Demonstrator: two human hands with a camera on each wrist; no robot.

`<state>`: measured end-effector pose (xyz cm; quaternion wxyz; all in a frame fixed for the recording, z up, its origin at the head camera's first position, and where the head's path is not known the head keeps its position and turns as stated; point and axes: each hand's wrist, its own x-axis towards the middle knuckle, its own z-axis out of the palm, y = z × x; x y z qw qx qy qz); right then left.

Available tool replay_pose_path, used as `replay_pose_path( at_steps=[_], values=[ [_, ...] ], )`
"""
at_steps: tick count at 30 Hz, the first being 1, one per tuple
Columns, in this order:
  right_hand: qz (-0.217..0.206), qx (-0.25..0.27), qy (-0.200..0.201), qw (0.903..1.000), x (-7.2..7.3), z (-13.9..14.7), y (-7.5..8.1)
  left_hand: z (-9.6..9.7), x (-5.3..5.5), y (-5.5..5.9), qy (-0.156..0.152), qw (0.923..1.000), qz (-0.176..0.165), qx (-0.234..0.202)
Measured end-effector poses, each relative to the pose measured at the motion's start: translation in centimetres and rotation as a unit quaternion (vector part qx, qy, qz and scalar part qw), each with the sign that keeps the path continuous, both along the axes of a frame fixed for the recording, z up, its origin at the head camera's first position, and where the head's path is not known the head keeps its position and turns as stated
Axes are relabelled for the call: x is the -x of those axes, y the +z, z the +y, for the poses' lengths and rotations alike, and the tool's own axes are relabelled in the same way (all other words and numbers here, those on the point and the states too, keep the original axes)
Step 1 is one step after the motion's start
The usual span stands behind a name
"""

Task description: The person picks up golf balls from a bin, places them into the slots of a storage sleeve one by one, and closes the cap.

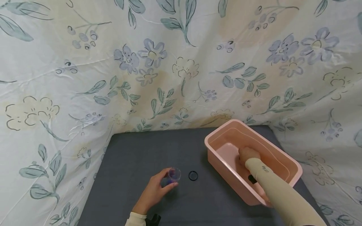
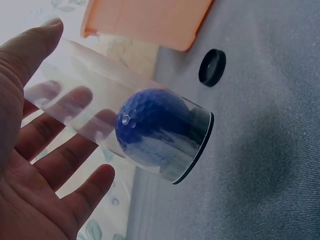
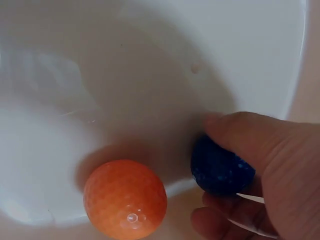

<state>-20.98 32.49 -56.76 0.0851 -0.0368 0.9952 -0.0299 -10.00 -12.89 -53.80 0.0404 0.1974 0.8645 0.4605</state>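
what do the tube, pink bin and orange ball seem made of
Tube: probably clear plastic, glossy; the blue ball inside shows through. Pink bin: likely smooth moulded plastic, by its rounded corners. Orange ball: perhaps plastic or rubber; dimpled and shiny, with a bright highlight.

A dark grey, cloth-textured table top (image 1: 135, 157) spreads beneath and beyond the left hand (image 1: 154, 190). A small round black cap (image 2: 212, 68) lies on it, just right of that hand; farther right stands a pink bin (image 1: 226, 174), around the right hand (image 1: 249, 154)
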Motion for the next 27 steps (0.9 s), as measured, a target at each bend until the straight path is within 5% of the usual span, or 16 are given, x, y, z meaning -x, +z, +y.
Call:
replay_pose_path(
  at_steps=[8,16,27],
  values=[
    [-0.011,0.009,0.004,0.9999,-0.4,0.2,1.0,-0.2,0.0,0.4,-0.001,0.9998,-0.017,0.002],
    [-0.031,0.024,-0.001,0.9992,-0.9,-1.1,3.1,-0.2,-0.3,0.3,0.012,0.9998,0.004,0.016],
    [-0.04,0.053,-0.01,0.9978,-0.4,-1.4,3.4,-0.1,-0.3,0.6,0.004,0.9999,0.0,0.015]
  ],
)
